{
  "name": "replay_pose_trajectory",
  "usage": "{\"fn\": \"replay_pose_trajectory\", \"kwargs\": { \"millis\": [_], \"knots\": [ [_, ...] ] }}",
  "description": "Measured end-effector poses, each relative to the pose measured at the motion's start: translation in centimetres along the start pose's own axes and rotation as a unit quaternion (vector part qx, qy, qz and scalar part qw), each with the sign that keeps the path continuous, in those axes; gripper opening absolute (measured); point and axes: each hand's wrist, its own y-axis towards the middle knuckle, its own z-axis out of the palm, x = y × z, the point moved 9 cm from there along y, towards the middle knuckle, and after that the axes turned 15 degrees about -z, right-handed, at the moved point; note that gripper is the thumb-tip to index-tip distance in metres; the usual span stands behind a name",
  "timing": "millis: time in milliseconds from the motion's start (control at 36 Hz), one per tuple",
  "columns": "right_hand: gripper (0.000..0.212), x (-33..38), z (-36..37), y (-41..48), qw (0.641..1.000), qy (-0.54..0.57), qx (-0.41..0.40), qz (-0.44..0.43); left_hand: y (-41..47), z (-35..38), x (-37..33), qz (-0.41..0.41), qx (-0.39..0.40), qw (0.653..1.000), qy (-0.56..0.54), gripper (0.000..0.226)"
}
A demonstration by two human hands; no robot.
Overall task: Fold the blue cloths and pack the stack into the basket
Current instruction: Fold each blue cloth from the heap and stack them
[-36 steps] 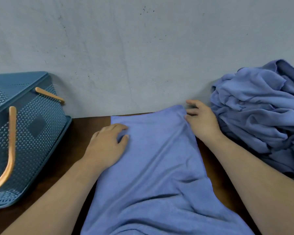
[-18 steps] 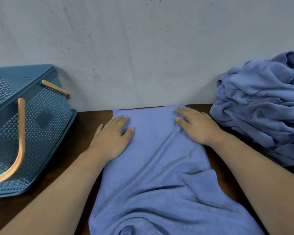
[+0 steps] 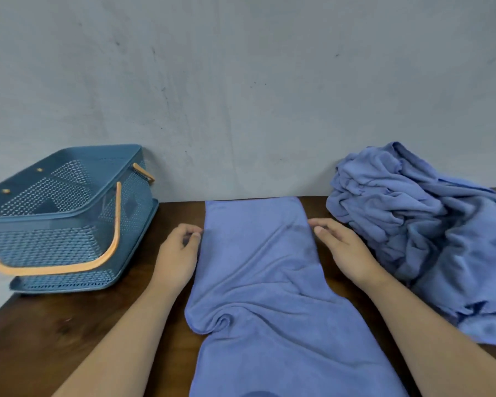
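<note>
Currently the long blue terry cloth [image 3: 258,267] lies flat on the dark wooden table [image 3: 69,325]. Left hand [image 3: 178,253] curls at its left edge, pinch unconfirmed. Right hand [image 3: 347,253] touches the right edge, fingers relaxed. Hazard: folding over the near swirl [image 3: 224,322] would probably trap creases.

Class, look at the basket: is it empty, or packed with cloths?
Empty, as far as visible: only bare perforated walls show inside the basket, nothing else.
</note>
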Motion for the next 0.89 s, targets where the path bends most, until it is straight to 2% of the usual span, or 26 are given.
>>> {"fn": "replay_pose_trajectory", "kwargs": {
  "millis": [194,333,472,583,639,889],
  "knots": [
    [0.024,4.3,-1.1,-7.8,1.0,-0.01,0.015,-0.024,-9.7,-2.9,1.3,0.038,0.028,0.998,0.052,0.013],
    [0.019,6.6,-1.8,-12.1,0.992,-0.104,0.028,-0.07,-15.4,-4.9,1.8,0.055,0.018,0.995,0.081,0.015],
    [0.021,7.1,-1.8,-15.6,0.968,-0.215,0.083,-0.097,-19.2,-4.2,2.1,0.128,0.073,0.976,0.163,0.01],
    [0.023,7.9,-1.9,-17.0,0.957,-0.254,0.089,-0.11,-20.5,-3.4,2.2,0.171,0.096,0.949,0.248,0.036],
    [0.02,8.5,-2.2,-17.2,0.954,-0.263,0.076,-0.121,-21.1,-3.2,2.3,0.175,0.109,0.941,0.267,0.04],
    [0.011,10.1,-2.0,-17.6,0.957,-0.245,0.076,-0.138,-23.1,-5.1,2.7,0.16,0.094,0.964,0.193,0.025]
  ]
}}
